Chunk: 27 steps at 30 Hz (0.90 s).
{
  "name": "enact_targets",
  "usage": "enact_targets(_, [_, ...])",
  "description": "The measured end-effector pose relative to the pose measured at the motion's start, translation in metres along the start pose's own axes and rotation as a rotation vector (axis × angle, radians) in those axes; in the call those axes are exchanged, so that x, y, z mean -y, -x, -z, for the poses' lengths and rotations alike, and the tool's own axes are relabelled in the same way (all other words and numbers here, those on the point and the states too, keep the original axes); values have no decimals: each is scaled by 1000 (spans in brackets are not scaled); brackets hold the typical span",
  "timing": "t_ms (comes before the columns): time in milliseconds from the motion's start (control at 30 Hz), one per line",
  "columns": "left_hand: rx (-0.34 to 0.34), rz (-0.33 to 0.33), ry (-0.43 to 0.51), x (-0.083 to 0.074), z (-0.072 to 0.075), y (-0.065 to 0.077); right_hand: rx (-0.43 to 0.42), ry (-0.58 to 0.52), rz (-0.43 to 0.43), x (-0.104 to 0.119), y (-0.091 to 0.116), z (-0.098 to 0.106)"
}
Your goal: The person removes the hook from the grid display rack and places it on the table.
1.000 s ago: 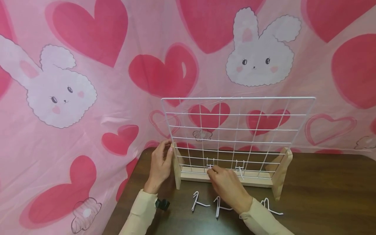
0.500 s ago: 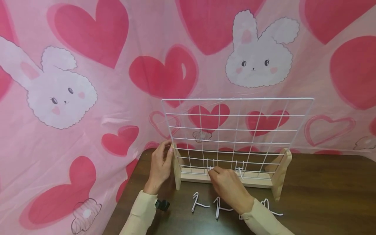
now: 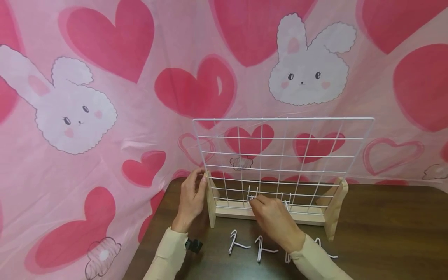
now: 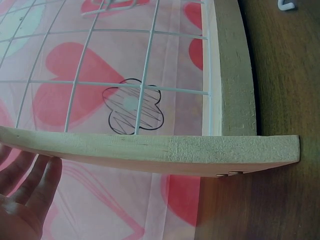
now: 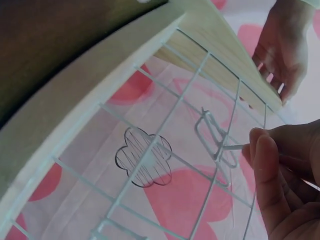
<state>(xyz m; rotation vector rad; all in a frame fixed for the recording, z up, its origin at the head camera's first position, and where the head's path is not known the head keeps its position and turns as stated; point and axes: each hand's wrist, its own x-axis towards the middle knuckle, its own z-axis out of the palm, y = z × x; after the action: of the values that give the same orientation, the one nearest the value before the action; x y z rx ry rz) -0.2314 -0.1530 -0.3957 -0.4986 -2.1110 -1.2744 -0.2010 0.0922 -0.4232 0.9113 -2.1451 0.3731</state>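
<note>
A white wire grid panel [image 3: 285, 136] stands in a light wooden stand [image 3: 269, 215]. My right hand [image 3: 276, 217] pinches the prong of a white wire hook [image 5: 212, 135] between thumb and fingers. This hook lies against a lower part of the grid, left of centre in the head view; whether it is seated on the wires I cannot tell. A second hook [image 3: 286, 202] hangs on the grid to its right, partly behind my hand. My left hand [image 3: 190, 196] touches the stand's left side piece [image 4: 165, 149] with nearly straight fingers.
Several loose white hooks lie on the dark wooden table [image 3: 392, 221] in front of the stand, among them one loose hook [image 3: 238, 243] and another [image 3: 261, 249]. My right forearm partly covers others. A pink cloth [image 3: 140, 116] with hearts and rabbits hangs behind.
My right hand has shifted slightly right and up, and the pinched hook has moved a little with it. The left hand stays at the side piece.
</note>
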Motion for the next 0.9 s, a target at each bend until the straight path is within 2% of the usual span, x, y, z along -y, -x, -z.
enact_targets(267, [0, -5, 0, 0, 0, -1, -65, -46, 36, -1, -7, 11])
enact_targets(700, [0, -17, -15, 0, 1, -4, -67, -89, 73, 4, -11, 27])
enact_targets(900, [1, -7, -4, 1, 0, -2, -71, -105, 138, 10, -9, 33])
